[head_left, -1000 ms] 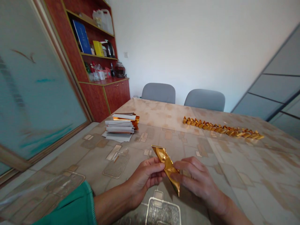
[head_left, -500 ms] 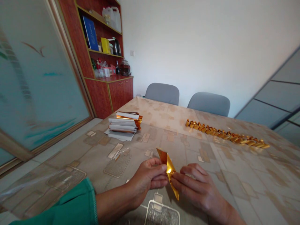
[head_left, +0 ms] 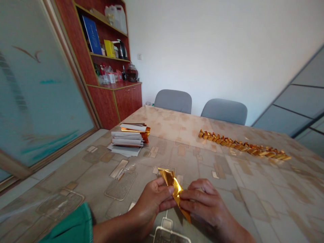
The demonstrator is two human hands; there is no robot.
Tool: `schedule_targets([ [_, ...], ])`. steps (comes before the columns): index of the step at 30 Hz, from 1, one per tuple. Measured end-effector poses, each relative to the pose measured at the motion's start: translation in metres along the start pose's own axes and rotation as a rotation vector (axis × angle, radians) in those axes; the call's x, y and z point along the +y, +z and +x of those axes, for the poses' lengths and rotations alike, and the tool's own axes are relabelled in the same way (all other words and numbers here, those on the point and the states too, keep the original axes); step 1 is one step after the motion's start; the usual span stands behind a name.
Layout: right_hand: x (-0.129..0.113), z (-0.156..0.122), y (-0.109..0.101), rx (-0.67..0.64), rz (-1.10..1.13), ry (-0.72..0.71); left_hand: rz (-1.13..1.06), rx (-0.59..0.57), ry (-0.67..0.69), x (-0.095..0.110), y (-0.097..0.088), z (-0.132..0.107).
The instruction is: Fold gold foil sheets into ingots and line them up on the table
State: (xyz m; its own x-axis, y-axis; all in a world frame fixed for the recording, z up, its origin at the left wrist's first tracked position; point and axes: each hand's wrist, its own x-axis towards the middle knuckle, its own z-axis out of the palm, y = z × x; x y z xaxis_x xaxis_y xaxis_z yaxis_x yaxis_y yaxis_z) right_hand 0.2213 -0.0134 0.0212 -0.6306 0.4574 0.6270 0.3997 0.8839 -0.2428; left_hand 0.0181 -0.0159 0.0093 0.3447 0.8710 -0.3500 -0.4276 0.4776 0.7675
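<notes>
**Item 1, in hand:** folded strip of gold foil (head_left: 174, 190), creased and twisted, held above the tabletop (head_left: 243, 189) at the near edge of the view, its lower tip angled down and to the right.

**Item 2, left hand** (head_left: 152, 206): fingers curled, thumb pressed on the foil's middle, pinching it.

**Item 3, right hand** (head_left: 205, 206): fingers (head_left: 199, 195) laid across the strip's lower part, pinching it from the other side. The two hands are close together, with the foil between them.

**Item 4:** green sleeve (head_left: 71, 226) on the left arm.

**Item 5:** stack of white paper slips and gold foil sheets (head_left: 128, 140), on the tabletop, ahead and to the left of the hands.

**Item 6:** long row of small folded gold foil pieces (head_left: 243, 145), on the far side of the tabletop, ahead and to the right, pieces touching.

**Item 7:** two grey chairs (head_left: 173, 101) (head_left: 224, 111), beyond the tabletop.

**Item 8:** red wooden cabinet (head_left: 128, 101) with shelves, against the far wall.
</notes>
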Motion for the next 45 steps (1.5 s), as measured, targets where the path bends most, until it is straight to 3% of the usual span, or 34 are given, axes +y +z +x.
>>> schedule_targets([
  [5, 0.001, 0.001, -0.002, 0.015, 0.075, 0.001, 0.023, 0.008, -0.052, -0.001, 0.003, 0.003],
  [9, -0.003, 0.001, 0.002, 0.028, 0.269, 0.285, 0.016, -0.026, -0.051, -0.004, 0.007, 0.005],
  [13, -0.007, -0.002, 0.017, 0.183, 0.399, 0.614, 0.038, -0.069, -0.029, -0.011, 0.002, 0.004],
  [16, -0.011, -0.004, 0.023, 0.193, 0.404, 0.71, 0.103, -0.09, 0.021, -0.017, -0.003, 0.002],
  [21, -0.015, -0.003, 0.023, 0.191, 0.279, 0.616, 0.141, -0.144, 0.089, -0.018, -0.001, -0.002],
  [28, -0.015, 0.002, 0.017, 0.077, 0.071, 0.401, 0.135, -0.131, 0.064, -0.016, 0.002, -0.003],
  [37, -0.017, 0.003, 0.022, 0.05, 0.023, 0.407, 0.096, -0.076, 0.023, -0.014, 0.001, -0.002],
  [45, -0.017, 0.002, 0.024, 0.049, 0.13, 0.441, 0.05, -0.124, -0.005, -0.013, 0.001, -0.002],
])
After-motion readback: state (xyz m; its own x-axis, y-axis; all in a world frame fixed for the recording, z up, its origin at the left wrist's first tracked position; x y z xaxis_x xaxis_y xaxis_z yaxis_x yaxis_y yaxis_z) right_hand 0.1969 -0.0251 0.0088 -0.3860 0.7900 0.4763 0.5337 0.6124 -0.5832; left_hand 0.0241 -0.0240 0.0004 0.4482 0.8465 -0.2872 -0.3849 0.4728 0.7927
